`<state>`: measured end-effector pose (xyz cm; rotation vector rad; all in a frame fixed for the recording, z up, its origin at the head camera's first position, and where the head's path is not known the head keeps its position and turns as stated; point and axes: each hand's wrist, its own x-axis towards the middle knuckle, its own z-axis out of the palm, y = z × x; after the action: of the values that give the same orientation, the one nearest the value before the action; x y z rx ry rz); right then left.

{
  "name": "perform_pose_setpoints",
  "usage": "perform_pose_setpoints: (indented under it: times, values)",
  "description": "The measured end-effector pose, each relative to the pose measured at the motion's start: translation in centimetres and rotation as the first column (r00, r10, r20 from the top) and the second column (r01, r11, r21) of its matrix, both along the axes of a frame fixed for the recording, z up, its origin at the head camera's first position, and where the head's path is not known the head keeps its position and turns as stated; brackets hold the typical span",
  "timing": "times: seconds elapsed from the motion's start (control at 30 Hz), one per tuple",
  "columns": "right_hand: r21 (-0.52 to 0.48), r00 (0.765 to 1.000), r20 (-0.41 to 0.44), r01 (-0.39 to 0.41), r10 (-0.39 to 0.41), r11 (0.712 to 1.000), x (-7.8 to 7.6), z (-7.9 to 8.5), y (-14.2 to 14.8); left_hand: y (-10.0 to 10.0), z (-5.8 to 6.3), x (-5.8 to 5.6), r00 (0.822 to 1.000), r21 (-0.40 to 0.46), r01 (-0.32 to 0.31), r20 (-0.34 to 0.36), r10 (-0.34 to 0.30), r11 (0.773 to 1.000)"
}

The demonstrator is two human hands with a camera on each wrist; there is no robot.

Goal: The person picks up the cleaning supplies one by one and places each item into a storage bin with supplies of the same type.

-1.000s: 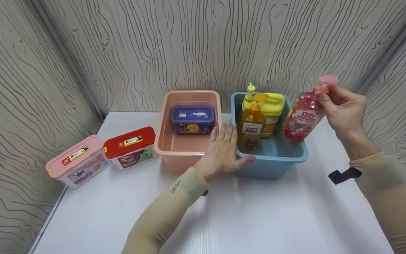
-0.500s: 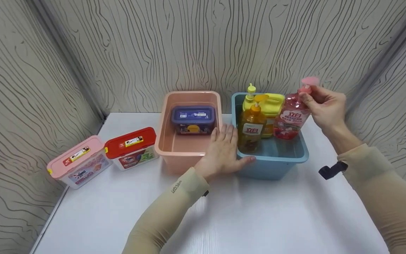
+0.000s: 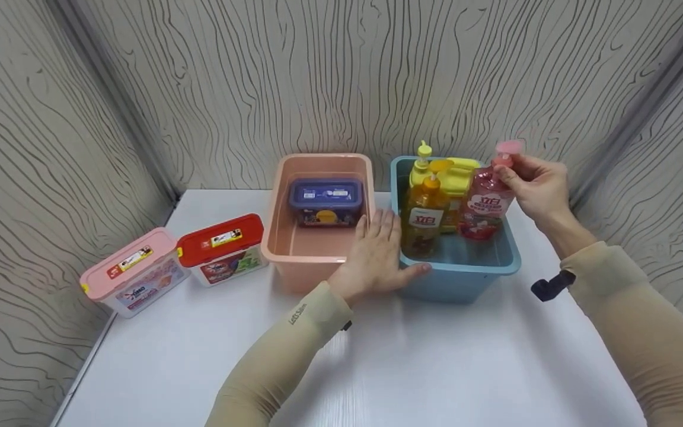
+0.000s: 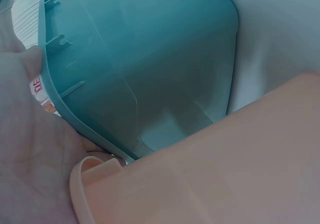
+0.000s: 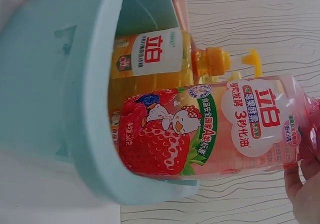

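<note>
My right hand (image 3: 540, 187) pinches the neck of a pink pump bottle (image 3: 487, 204) just under its pump head. The bottle's lower part is inside the blue bin (image 3: 466, 284); whether its base touches the floor there I cannot tell. An orange pump bottle (image 3: 425, 219) and a yellow jug with a pump (image 3: 460, 172) stand in the same bin, left of and behind the pink one. My left hand (image 3: 374, 258) lies with straight fingers across the neighbouring rims of the pink bin (image 3: 309, 273) and the blue bin. In the right wrist view the pink bottle (image 5: 220, 126) crosses the bin's rim.
Inside the pink bin sits a dark blue lidded box (image 3: 325, 201). Left of the bins, a red-lidded box (image 3: 222, 249) and a pink-lidded box (image 3: 134, 273) stand on the white table (image 3: 436, 367). Wood-patterned walls (image 3: 329, 77) enclose the back and sides.
The right hand has carried the pink pump bottle leftward over the blue bin, then lowered it a little into it. The bottle is now more upright. My left hand stays in place.
</note>
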<state>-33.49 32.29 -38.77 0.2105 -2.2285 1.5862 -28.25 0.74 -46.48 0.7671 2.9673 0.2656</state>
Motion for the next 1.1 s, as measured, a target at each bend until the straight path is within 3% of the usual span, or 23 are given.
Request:
perform_pose_setpoints:
  times: [0.43, 0.67, 1.1]
  values:
    - [0.038, 0.997, 0.06, -0.05, 0.048, 0.998, -0.8, -2.0, 0.5, 0.2, 0.0, -0.1, 1.0, -0.012, -0.006, -0.006, 0.006, 1.0]
    - [0.104, 0.99, 0.136, -0.057, 0.043, 0.993, -0.6, -2.8, 0.7, 0.1, 0.0, -0.1, 1.0, -0.022, -0.006, -0.008, 0.006, 1.0]
    - [0.113, 0.978, 0.206, -0.046, 0.022, 0.993, -1.1, -4.0, 1.0, 0.1, -0.2, -0.1, 1.0, 0.012, -0.009, 0.0, 0.009, 1.0]
